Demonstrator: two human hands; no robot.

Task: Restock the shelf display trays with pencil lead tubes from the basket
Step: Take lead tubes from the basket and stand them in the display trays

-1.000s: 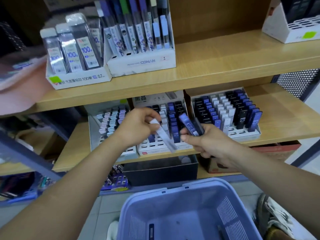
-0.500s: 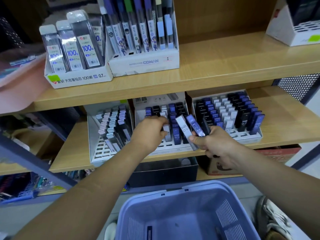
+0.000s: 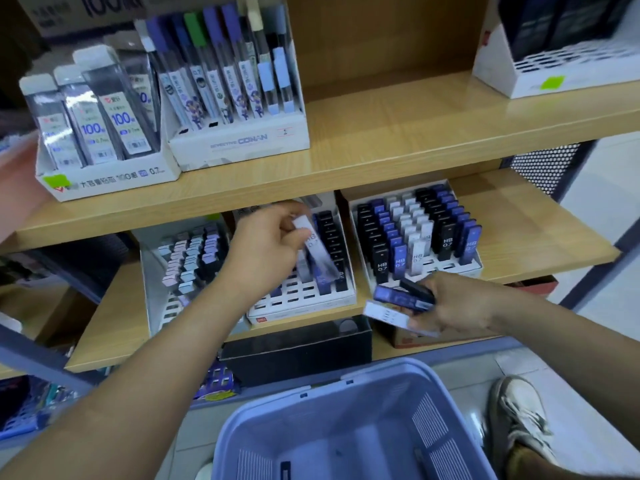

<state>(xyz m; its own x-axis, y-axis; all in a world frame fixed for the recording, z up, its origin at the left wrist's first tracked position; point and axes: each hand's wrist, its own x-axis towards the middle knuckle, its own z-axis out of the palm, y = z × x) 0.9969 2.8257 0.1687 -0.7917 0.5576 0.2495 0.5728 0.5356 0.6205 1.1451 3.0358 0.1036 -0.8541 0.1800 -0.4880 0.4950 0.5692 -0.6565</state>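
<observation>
1. The left hand (image 3: 266, 249) pinches a white tube (image 3: 313, 249), which is tilted over the middle tray (image 3: 301, 311). The tube's lower end is a blur among the standing tubes.
2. The right hand (image 3: 460, 306) grips a bundle of tubes (image 3: 401, 299) in blue, black and white, just in front of the right tray (image 3: 460, 266).
3. The basket (image 3: 311, 410) sits low, beneath both arms.

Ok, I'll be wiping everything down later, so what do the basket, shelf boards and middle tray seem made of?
Basket: moulded plastic, lilac-blue, smooth with a slight sheen; the slotted walls show it.
Shelf boards: wood or wood-look laminate, pale grain, satin glare.
Middle tray: white, matt, with a cut-out grid; card or thin plastic, I cannot tell which.
</observation>
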